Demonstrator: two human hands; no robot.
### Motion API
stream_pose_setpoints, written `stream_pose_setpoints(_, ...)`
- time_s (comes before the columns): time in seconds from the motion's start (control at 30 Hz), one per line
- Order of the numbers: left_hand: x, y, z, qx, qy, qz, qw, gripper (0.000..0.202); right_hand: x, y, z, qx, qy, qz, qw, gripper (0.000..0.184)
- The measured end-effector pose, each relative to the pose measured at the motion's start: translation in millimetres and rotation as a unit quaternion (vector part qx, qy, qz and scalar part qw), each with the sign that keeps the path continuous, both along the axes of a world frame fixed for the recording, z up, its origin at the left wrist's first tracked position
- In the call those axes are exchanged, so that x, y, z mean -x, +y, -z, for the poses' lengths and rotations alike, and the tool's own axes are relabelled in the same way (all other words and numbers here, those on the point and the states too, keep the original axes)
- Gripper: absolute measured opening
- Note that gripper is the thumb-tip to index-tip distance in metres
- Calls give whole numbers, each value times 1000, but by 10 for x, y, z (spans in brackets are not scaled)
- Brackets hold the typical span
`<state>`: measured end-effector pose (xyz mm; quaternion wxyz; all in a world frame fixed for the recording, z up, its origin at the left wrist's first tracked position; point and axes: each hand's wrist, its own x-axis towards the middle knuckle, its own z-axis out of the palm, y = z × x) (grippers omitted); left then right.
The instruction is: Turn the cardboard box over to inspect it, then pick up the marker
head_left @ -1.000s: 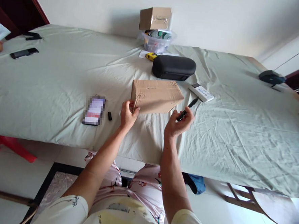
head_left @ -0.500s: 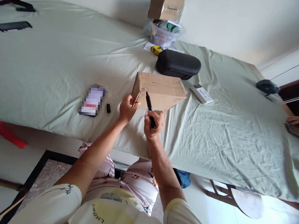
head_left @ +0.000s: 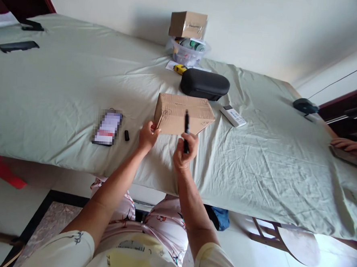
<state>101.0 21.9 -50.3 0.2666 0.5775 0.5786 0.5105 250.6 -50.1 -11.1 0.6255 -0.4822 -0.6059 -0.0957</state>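
Note:
A brown cardboard box (head_left: 184, 115) sits on the cloth in front of me, with black pen marks near several of its corners. My left hand (head_left: 148, 137) grips the box's near left corner between thumb and fingers. A black marker (head_left: 186, 124), uncapped, is held in my right hand (head_left: 186, 152), its tip pointing away from me. The marker overlaps the box's near side in view; whether its tip touches the cardboard I cannot tell. The black marker cap (head_left: 126, 135) lies left of my left hand, beside a phone (head_left: 108, 127) with a blurred screen.
Behind the box lie a black hard case (head_left: 205, 84) and a yellow tool (head_left: 180, 69). A white labelled box (head_left: 233, 116) is to the right. A plastic tub (head_left: 188, 53) carries another carton (head_left: 188, 24). Another person's hand (head_left: 351, 145) rests on a dark device at far right.
My right hand has swung the marker rightward, from near the box's left corner to its middle. My left hand has shifted lower on the corner. The camera view has tilted up slightly.

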Motion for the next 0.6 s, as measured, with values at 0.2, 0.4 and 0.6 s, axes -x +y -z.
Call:
stream_pose_setpoints(0.2, 23, 29, 52, -31, 0, -3, 1000, 12, -646, 151, 2, 139, 90, 228, 959, 36)
stream_pose_setpoints(0.4, 42, 23, 23, -59, 11, -39, 997, 29, -817, 220, 147, 414, 54, 278, 865, 36)
stream_pose_setpoints(0.6, 127, -157, -182, -162, 68, -88, 981, 27, -714, 218, 210, 423, 11, 263, 867, 40)
